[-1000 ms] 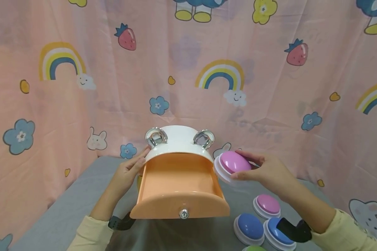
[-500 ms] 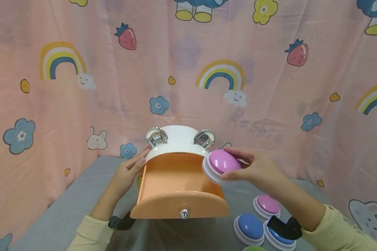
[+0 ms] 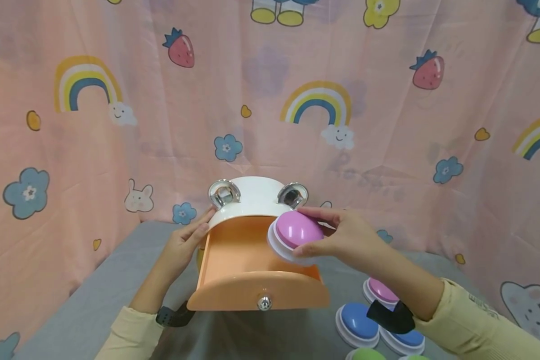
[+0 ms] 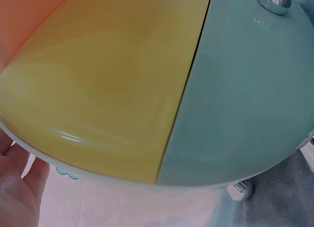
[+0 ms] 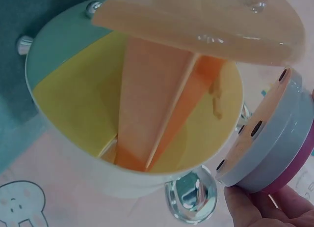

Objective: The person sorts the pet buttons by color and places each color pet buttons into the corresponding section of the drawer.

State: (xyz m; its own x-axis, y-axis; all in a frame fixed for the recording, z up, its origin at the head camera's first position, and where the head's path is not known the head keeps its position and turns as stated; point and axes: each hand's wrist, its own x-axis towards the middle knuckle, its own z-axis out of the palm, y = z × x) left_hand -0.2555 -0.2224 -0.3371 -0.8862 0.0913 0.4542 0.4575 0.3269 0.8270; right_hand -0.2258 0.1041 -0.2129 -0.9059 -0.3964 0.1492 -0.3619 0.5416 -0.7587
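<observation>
A pink-domed push button [image 3: 299,229] with a white round base is pinched between the thumb and fingers of my right hand [image 3: 342,240]. It hangs tilted over the right side of an orange drawer [image 3: 231,250], which is pulled out. The right wrist view shows dark feet on the button's underside [image 5: 257,131]. That drawer belongs to a white rounded cabinet [image 3: 257,197] with two silver ring-like ears. My left hand [image 3: 184,247] rests on the cabinet's left side with fairly straight fingers. Yellow [image 4: 108,89] and green [image 4: 235,99] drawer fronts appear in the left wrist view.
On the grey cloth [image 3: 117,280], right of the cabinet, lie more buttons: a pink one [image 3: 380,289], a blue one [image 3: 359,320], another blue one [image 3: 405,340] partly behind the right wrist strap, and green ones [image 3: 364,355] cut off below. A patterned pink curtain [image 3: 378,120] hangs behind.
My right hand has carried the pink button leftward, from beside the cabinet to above the open drawer. The left hand stays on the cabinet. The head view has tilted slightly downward.
</observation>
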